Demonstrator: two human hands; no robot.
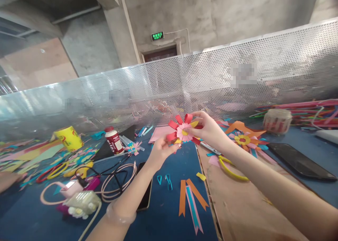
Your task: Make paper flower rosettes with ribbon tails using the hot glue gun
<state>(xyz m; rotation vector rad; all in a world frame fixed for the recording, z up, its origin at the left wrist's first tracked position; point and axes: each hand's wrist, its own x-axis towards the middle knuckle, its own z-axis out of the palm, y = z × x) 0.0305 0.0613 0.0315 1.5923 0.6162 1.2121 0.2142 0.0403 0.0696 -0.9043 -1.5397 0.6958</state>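
Left fingers and right fingers pinching paper flower, blue tabletop, perforated divider, concrete wall, perhaps another's blurred hand

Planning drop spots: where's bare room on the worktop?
Bare: blue tabletop between the phone below the left hand and the orange strips; brown board below the yellow-handled scissors. Crowded: left, with pale charger, paper scraps; right, with orange-edged flower, second phone.

1. Soft, pale light falls on my right hand.
2. The ceiling at the top left is dark.
3. The metal screen shines in white spots; blocky squares hide bits of it.
4. The exit sign glows green.
5. Paper strips near the left edge look stretched and blurry.
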